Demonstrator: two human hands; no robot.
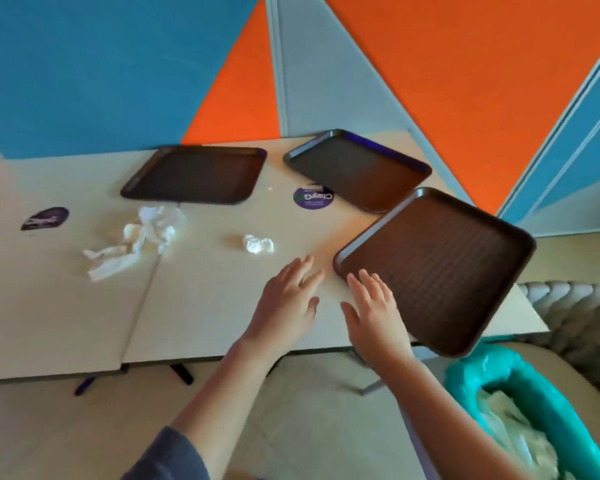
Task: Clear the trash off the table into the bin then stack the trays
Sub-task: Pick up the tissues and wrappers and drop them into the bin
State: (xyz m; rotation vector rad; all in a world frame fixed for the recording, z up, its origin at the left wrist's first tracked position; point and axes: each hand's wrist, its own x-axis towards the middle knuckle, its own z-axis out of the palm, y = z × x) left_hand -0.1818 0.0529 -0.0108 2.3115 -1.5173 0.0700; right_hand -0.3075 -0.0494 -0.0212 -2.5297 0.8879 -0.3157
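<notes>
Three dark brown trays lie on the pale table (205,306): one at the back left (196,174), one at the back right (359,169), and a near one (440,268) overhanging the table's right front edge. A pile of crumpled white napkins (136,240) lies left of centre, and a small crumpled ball (258,244) sits mid-table. My left hand (284,303) hovers over the table with fingers spread, holding nothing. My right hand (374,313) is held flat beside it, fingertips at the near tray's left corner. A bin with a teal liner (520,403) holds white paper at lower right.
Two round purple stickers (313,198) (45,218) are stuck on the tabletop. A seam (142,299) divides the two joined tables. A grey padded seat (579,313) stands right of the table, behind the bin. Coloured wall panels rise behind.
</notes>
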